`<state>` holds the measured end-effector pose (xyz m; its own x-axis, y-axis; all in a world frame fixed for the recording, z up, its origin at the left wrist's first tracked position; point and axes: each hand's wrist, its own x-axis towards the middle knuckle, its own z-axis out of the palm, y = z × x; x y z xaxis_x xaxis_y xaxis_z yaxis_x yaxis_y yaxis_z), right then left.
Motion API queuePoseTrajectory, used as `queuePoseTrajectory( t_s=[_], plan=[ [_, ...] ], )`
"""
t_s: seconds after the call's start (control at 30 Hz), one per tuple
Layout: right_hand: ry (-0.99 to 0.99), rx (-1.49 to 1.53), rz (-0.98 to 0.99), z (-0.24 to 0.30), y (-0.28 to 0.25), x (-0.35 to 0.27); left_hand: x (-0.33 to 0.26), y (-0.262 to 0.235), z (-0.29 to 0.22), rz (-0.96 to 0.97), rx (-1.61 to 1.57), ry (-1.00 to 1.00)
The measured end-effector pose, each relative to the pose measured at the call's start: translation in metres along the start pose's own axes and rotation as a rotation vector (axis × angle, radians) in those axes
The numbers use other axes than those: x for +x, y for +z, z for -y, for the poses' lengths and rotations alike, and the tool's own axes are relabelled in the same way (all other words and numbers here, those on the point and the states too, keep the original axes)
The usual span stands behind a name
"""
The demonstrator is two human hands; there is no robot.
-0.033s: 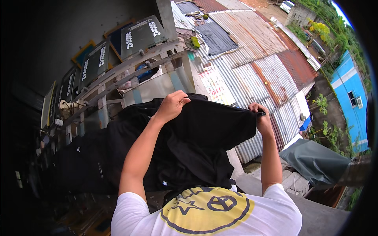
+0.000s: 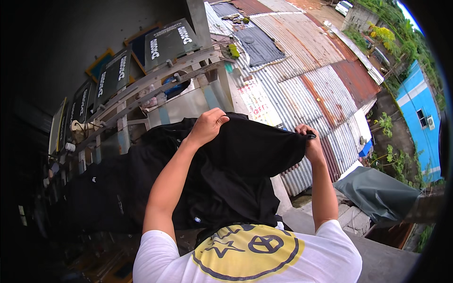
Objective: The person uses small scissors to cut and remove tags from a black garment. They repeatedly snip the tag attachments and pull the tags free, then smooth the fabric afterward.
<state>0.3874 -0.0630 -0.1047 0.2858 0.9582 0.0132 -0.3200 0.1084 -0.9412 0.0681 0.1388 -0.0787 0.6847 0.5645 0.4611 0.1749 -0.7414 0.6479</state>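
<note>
- Left hand (image 2: 207, 126) and right hand (image 2: 310, 144): fingers closed, pinching the top edge of the black garment (image 2: 245, 165).
- Garment held spread, centre, above dark pile (image 2: 108, 193).
- No change observed; grip unaltered.

Both arms raised, left hand (image 2: 207, 126) and right hand (image 2: 311, 144) clenched, well apart

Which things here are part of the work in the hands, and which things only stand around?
In hand:
- black shirt, gripped by left hand and right hand
- black clothes heaped beside it

Standing around:
- framed screens on wooden rack
- grey tarp
- metal roofs
</note>
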Motion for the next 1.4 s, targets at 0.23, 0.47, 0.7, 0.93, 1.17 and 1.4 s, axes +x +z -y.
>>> queuePoseTrajectory(
  t_s=[0.23,0.47,0.7,0.93,1.17,1.4],
  plan=[
    [-0.113,0.277,0.037,-0.028,-0.011,0.010,0.004,-0.005,0.035,-0.189,0.069,-0.343],
    [-0.241,-0.053,-0.102,-0.020,0.002,0.015,-0.012,-0.019,0.031,-0.078,-0.232,-0.348],
    [-0.054,-0.122,-0.095,-0.009,0.030,-0.001,-0.026,-0.040,0.012,0.110,-0.417,-0.320],
    [0.129,0.565,-0.132,-0.008,0.034,-0.003,-0.034,-0.050,0.008,0.166,-0.339,-0.195],
    [-0.259,0.068,-0.195,-0.027,0.045,-0.014,-0.041,-0.044,0.008,0.077,-0.032,-0.223],
    [-0.392,0.001,-0.172,-0.018,0.037,-0.020,-0.042,-0.034,0.021,0.009,0.032,-0.281]
  ],
)
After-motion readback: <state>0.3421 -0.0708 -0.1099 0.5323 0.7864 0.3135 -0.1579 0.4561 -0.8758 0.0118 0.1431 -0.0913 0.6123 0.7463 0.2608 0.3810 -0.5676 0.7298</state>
